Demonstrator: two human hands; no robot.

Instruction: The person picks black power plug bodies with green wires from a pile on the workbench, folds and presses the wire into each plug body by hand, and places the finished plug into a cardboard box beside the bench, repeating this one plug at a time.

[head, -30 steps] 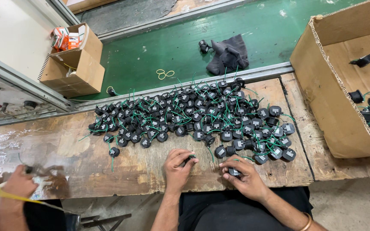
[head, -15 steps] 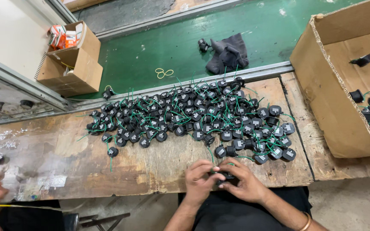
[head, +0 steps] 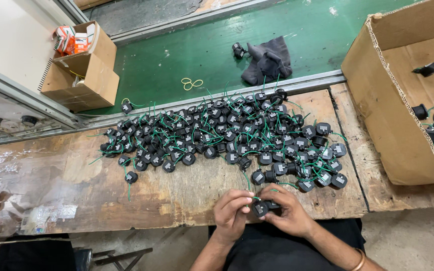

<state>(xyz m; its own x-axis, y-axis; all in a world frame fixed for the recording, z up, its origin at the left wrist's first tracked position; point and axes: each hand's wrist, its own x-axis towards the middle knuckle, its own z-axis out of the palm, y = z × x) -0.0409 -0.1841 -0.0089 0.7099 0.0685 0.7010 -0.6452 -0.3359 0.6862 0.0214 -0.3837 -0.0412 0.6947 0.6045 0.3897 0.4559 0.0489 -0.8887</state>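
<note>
My left hand [head: 231, 215] and my right hand [head: 290, 214] meet at the near edge of the worn wooden bench [head: 76, 195]. Between their fingers they pinch a small black round part [head: 261, 207] with a green wire. Just beyond the hands a large heap of the same black parts with green wires [head: 227, 135] spreads across the bench. One stray part [head: 131, 176] lies apart at the heap's left. A bangle sits on my right wrist.
A big open cardboard box [head: 377, 100] at the right holds more black parts. Behind the bench runs a green conveyor belt [head: 187, 55] with a dark cloth [head: 269, 62], rubber bands [head: 191, 83] and a small carton [head: 84, 75]. Another person's hand shows at the far left edge.
My two hands came together from apart and now hold one part between them at the bench edge. The other person's hands at the left have pulled back out of view.
</note>
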